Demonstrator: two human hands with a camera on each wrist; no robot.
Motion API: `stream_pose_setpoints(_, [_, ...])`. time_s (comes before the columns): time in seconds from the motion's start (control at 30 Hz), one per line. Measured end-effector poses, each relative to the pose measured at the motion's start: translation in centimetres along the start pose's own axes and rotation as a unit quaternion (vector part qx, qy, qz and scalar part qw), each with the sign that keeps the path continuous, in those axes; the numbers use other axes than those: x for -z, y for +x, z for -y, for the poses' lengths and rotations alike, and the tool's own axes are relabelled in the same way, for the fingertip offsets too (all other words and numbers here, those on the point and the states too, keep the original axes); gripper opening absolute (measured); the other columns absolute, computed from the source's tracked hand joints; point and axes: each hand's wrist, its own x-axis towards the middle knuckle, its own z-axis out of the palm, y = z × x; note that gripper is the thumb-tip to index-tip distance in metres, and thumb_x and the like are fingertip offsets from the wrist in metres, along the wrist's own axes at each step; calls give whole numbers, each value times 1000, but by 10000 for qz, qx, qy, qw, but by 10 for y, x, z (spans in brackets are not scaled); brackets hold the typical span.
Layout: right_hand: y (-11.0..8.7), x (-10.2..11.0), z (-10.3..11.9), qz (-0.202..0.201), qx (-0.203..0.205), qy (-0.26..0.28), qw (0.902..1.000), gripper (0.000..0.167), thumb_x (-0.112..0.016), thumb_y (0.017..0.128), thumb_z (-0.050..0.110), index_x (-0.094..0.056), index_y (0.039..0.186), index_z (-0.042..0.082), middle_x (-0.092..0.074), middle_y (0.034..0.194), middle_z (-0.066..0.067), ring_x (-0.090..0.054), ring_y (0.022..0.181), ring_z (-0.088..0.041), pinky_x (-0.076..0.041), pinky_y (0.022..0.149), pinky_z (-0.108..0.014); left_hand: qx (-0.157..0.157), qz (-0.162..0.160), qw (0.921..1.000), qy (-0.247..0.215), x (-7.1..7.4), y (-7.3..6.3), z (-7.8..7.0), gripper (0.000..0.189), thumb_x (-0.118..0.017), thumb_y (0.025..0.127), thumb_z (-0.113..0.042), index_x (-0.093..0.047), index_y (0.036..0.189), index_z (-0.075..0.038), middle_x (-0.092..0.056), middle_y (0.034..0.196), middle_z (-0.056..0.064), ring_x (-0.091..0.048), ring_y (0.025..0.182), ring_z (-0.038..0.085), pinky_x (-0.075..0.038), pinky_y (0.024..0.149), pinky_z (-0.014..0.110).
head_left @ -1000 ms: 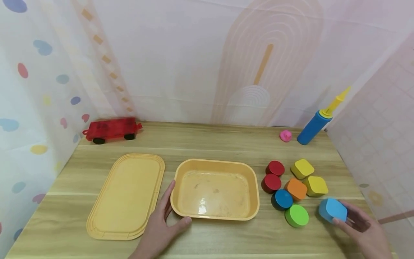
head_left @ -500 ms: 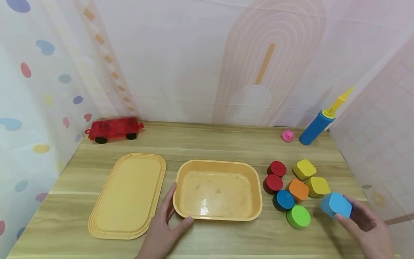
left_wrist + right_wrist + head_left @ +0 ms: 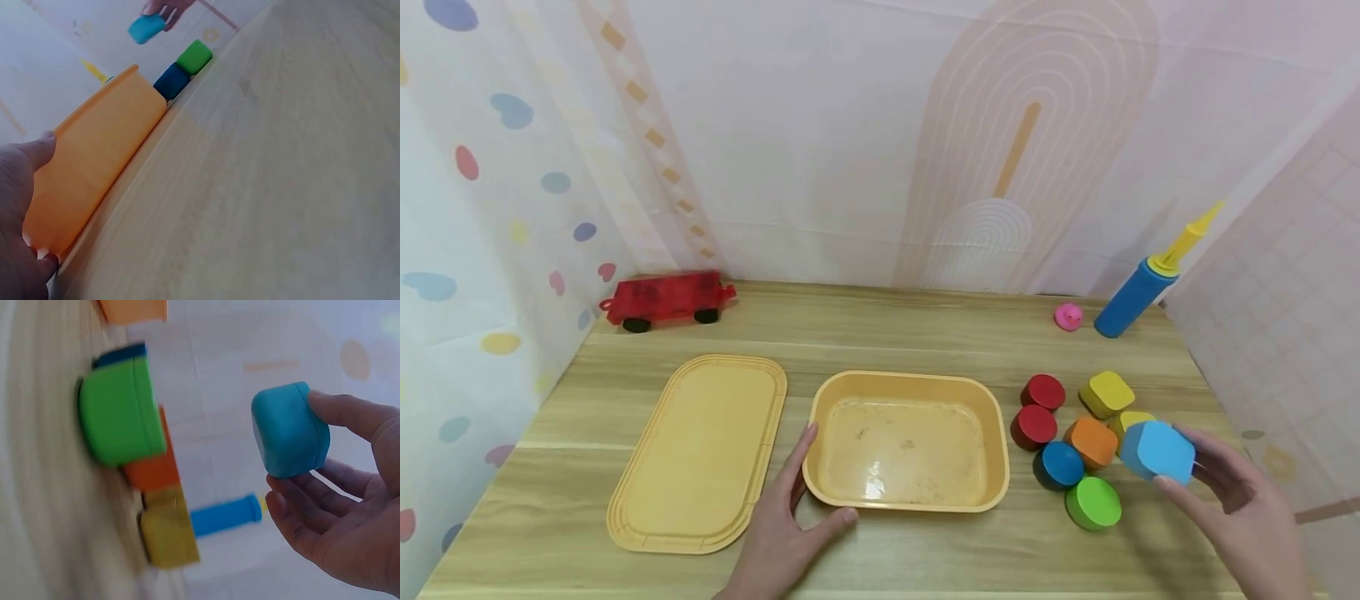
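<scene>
In the head view my right hand [image 3: 1247, 500] pinches a light blue rounded block [image 3: 1157, 452] between thumb and fingers, raised above the table. A seam runs near one end of that block [image 3: 289, 428] in the right wrist view. My left hand [image 3: 790, 533] lies against the left front corner of a pale orange tub [image 3: 906, 507], fingers along its side and thumb at the front; nothing lies inside the tub. Right of the tub stand two red blocks [image 3: 1033, 426], a dark blue one [image 3: 1058, 465], a green one [image 3: 1093, 503], an orange one [image 3: 1091, 442] and two yellow ones [image 3: 1107, 394], one partly hidden.
A flat yellow lid [image 3: 700, 454] lies left of the tub. At the back left is a red toy wagon [image 3: 666, 300]. A pink toy duck [image 3: 1068, 317] and a blue-and-yellow hand pump [image 3: 1135, 296] stand at the back right, before the curtain.
My right hand has lifted the light blue block and carried it left, so it now overlaps a yellow block. My left hand stays at the tub. The view has shifted slightly.
</scene>
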Motion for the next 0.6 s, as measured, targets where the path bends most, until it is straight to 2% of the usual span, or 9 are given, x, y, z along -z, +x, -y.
stream_pose_setpoints(0.23, [8,-17,34,484,676,325,9960,68,-86,90,-12,-62,153,0,-68,141,17,-66,122,2,-52,101,-5,-115,4,9999,16,-1,1,0,112,-97,90,-27,-28,178,-27,-27,181,18,-34,162,39,-27,120,8])
stream_pose_setpoints(0.37, [12,-33,53,792,1072,618,9892,66,-86,88,-15,-65,149,-1,-70,140,10,-67,121,-4,-55,101,-9,-97,-6,9999,102,0,1,0,112,-96,90,-28,-26,178,-27,-25,182,17,-33,163,38,-26,120,8])
stream_pose_setpoints(0.6, [16,-65,79,1288,1282,934,9789,64,-88,89,-10,-67,148,3,-68,140,5,-67,118,-8,-62,97,-17,-130,26,9997,199,2,3,1,111,-95,91,-29,-27,178,-28,-27,181,16,-35,162,40,-27,119,8])
